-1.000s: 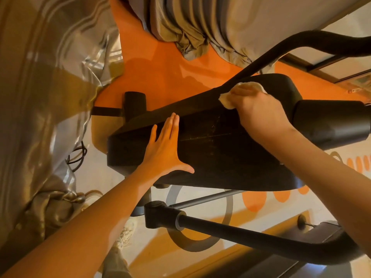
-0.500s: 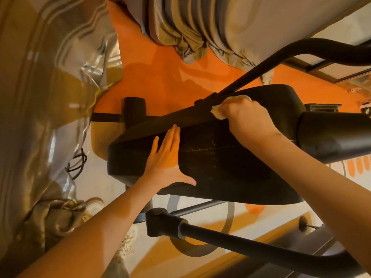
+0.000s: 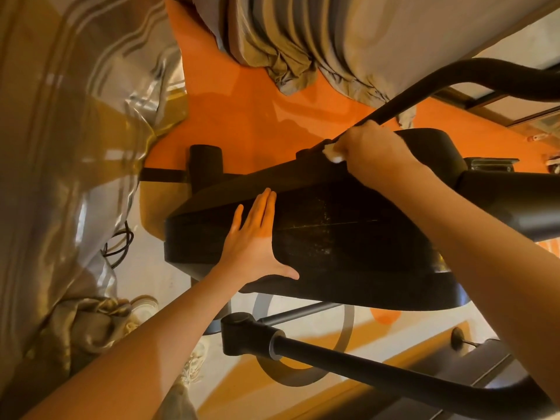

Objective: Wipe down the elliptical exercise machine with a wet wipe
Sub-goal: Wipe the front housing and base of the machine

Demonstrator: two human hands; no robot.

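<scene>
the left hand (image 3: 254,241) lies flat, fingers straight, on the black plastic housing of the elliptical machine (image 3: 348,244). farther up, the right hand (image 3: 375,153) grips a crumpled white wet wipe (image 3: 333,153) against the housing's top edge — beyond, orange floor (image 3: 257,122) and grey draped curtains (image 3: 288,40).

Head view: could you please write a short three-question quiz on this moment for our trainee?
1. True or false: the left hand lies flat on the black housing.
2. What does the right hand grip? A) wet wipe B) cable C) shoe
3. Fill in: the wet wipe touches the housing's ____ edge in the picture.

Key: 1 true; 2 A; 3 upper.
</scene>
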